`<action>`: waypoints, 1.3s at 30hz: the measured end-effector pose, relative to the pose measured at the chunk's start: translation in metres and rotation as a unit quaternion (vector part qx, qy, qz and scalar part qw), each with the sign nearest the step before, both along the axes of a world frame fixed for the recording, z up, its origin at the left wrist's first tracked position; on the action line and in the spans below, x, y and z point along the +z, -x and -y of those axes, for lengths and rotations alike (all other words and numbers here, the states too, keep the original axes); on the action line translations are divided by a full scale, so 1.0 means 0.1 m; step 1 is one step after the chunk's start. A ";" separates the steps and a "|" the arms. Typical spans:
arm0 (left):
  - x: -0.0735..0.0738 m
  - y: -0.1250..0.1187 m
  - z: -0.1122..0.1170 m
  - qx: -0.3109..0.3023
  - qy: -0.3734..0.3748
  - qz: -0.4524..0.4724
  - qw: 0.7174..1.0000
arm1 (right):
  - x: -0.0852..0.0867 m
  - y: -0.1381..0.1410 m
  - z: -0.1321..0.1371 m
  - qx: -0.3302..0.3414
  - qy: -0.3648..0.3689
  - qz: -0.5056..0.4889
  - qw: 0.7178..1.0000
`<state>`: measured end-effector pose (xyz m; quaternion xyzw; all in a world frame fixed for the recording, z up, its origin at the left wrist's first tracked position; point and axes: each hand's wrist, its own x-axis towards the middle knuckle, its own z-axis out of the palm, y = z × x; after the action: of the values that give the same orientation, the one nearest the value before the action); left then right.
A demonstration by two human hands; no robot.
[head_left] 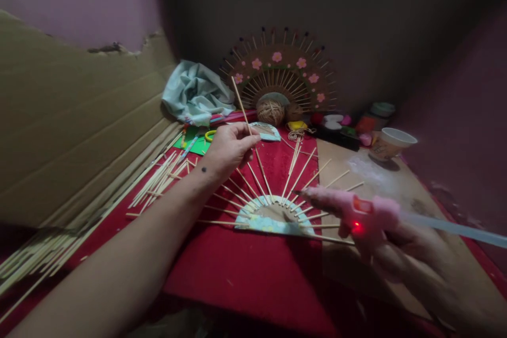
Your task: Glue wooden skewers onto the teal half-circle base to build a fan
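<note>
My left hand (234, 147) pinches a thin wooden stick (240, 99) that slants up above the table. In my right hand (407, 253) is a pink hot glue gun (356, 211), its red light lit and a clear glue stick (455, 228) protruding from the back. The nozzle points left, over the right-hand sticks of a half-round piece (273, 224) covered in pale blue patterned material. Several sticks fan outward from that piece's curved band, with a brown area inside the arch. My left hand is above the fan's left sticks, apart from the band.
Loose sticks (158, 182) lie at left, longer ones (43, 261) beside the cardboard wall (79, 132). A finished flowered fan (277, 58) stands behind a twine ball (271, 112) and pale cloth (198, 92). A paper cup (390, 145) sits right, on a brown board (356, 169).
</note>
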<state>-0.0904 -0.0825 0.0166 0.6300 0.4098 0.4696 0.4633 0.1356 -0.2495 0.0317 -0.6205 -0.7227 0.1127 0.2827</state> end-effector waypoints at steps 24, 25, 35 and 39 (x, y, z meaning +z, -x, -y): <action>0.06 -0.06 0.05 0.015 -0.012 -0.015 1.000 | -0.23 0.18 -0.14 0.114 0.126 -0.084 0.982; 0.07 -0.06 0.06 0.015 -0.012 -0.017 1.000 | -0.24 0.18 -0.14 0.116 0.134 -0.088 0.980; 0.11 -0.07 0.09 0.023 -0.008 -0.039 0.999 | -0.27 0.19 -0.17 0.108 0.139 -0.073 0.982; 0.10 -0.06 0.08 0.020 -0.011 -0.043 0.999 | -0.32 0.16 -0.12 0.106 0.129 -0.059 0.984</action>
<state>-0.0844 -0.0905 0.0270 0.6465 0.4366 0.4559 0.4283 0.1196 -0.2374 0.0001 -0.5639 -0.7460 0.2703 0.2289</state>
